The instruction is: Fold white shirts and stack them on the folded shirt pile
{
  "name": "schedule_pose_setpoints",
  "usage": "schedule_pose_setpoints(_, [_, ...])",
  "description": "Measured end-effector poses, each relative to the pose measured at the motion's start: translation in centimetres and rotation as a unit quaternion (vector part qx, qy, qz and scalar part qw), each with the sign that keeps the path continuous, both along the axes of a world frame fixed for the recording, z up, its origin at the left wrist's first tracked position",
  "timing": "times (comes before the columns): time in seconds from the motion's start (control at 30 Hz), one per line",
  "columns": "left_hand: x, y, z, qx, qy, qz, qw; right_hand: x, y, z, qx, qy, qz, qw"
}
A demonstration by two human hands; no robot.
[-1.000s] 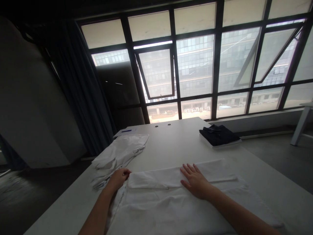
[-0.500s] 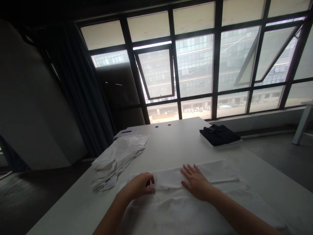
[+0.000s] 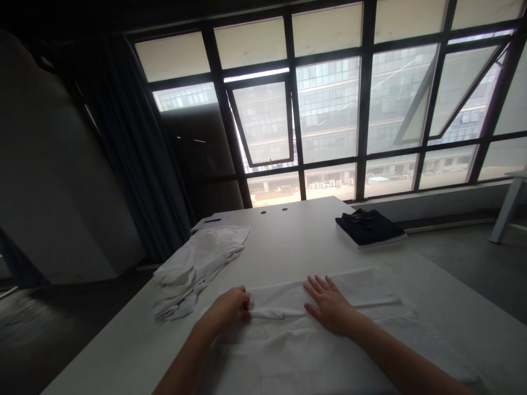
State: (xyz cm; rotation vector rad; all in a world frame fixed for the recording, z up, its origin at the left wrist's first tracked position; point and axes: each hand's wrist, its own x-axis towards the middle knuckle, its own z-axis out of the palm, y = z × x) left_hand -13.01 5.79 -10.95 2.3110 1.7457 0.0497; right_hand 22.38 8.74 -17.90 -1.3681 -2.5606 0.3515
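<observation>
A white shirt [image 3: 296, 351] lies spread on the table in front of me, with a long folded strip running across its far side. My left hand [image 3: 230, 308] is at the left end of that strip, fingers curled together and pinching the cloth. Flat on the strip, right of the middle, rests my right hand [image 3: 329, 304], its fingers spread over the fabric. The near part of the shirt is wrinkled and runs out of the bottom of the view.
On the white table [image 3: 288, 241], a rumpled pile of white clothes [image 3: 201, 263] lies at the left edge. Behind it is a paper with a blue pen [image 3: 213, 220]. A folded dark collared shirt [image 3: 369, 226] sits on something white at the right edge. Windows stand beyond.
My left hand has moved slightly left and its fingers have closed on the end of the folded strip. My right hand stays flat in the same place.
</observation>
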Motion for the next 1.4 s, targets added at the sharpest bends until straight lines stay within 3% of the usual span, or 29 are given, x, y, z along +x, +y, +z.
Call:
schedule_pose_setpoints(0.23, [1.4, -0.4, -0.4, 0.030, 0.020, 0.013, 0.999, 0.0, -0.1, 0.2, 0.002, 0.000, 0.000, 1.000])
schedule_pose_setpoints(0.4, [5.4, -0.9, -3.3, 0.117, 0.018, 0.025, 0.993, -0.1, -0.1, 0.1, 0.000, -0.004, -0.002, 1.000])
schedule_pose_setpoints(0.5, [6.9, -1.0, -5.3, 0.089, 0.032, 0.010, 0.995, -0.1, -0.1, 0.2, 0.002, -0.006, 0.000, 1.000])
schedule_pose_setpoints(0.6, [6.4, -0.9, -5.9, 0.034, 0.059, 0.069, 0.995, -0.1, -0.1, 0.3, 0.001, -0.007, -0.001, 1.000])
schedule_pose_setpoints(0.73, [4.3, -0.3, -5.2, -0.004, 0.072, 0.131, 0.989, -0.1, -0.1, 0.2, -0.005, -0.007, 0.000, 1.000])
schedule_pose_setpoints(0.87, [3.1, 0.3, -4.8, -0.015, 0.073, 0.176, 0.982, 0.0, -0.2, 0.2, -0.007, -0.006, 0.000, 1.000])
schedule_pose_setpoints(1.03, [3.4, 0.9, -5.0, 0.006, 0.090, 0.230, 0.969, 0.0, -0.2, 0.2, -0.008, -0.009, -0.002, 1.000])
schedule_pose_setpoints(1.23, [2.5, 0.9, -5.0, -0.027, 0.095, 0.190, 0.977, -0.5, -0.3, 0.0, -0.012, -0.041, -0.108, 0.993])
schedule_pose_setpoints(1.3, [2.7, 0.7, -4.9, -0.014, 0.100, 0.162, 0.982, -0.7, -0.3, -0.1, -0.007, -0.048, -0.115, 0.992])
schedule_pose_setpoints(1.4, [4.3, 0.2, -4.7, 0.018, 0.080, 0.044, 0.996, -0.7, -0.4, -0.1, 0.003, -0.049, -0.107, 0.993])
